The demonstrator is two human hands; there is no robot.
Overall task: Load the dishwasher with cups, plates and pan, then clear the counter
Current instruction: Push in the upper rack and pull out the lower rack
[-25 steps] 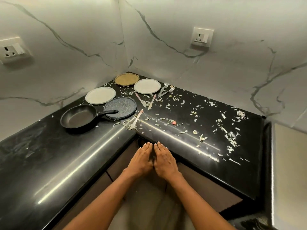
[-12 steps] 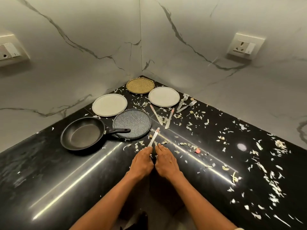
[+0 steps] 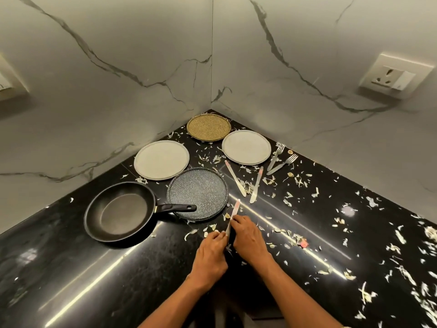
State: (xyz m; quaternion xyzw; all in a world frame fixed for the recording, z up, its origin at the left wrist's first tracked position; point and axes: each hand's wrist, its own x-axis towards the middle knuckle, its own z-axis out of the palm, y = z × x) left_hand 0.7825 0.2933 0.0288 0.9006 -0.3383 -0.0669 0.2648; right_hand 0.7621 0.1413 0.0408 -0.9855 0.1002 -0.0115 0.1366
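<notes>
A black polished stone counter fills an inside corner between two white marble-veined walls. Pale vegetable scraps are scattered over the counter, thickest toward the right.

Black non-stick frying pan: round, shallow, matte interior, standing upright on the counter at left. Its black handle points right and overlaps the rim of a dark grey speckled round plate, which lies flat just beside the pan.

Behind these lie two white round flat plates, one at left and one at right, and a gold textured round plate nearest the corner. All four plates are apart from one another.

Two metal forks lie crossed to the right of the right white plate. Two silver table knives lie between the speckled plate and the forks.

A third silver knife lies just right of the speckled plate. The left hand and right hand sit side by side at this knife, fingers curled around it. The exact contact of the left fingers is hard to make out.
</notes>
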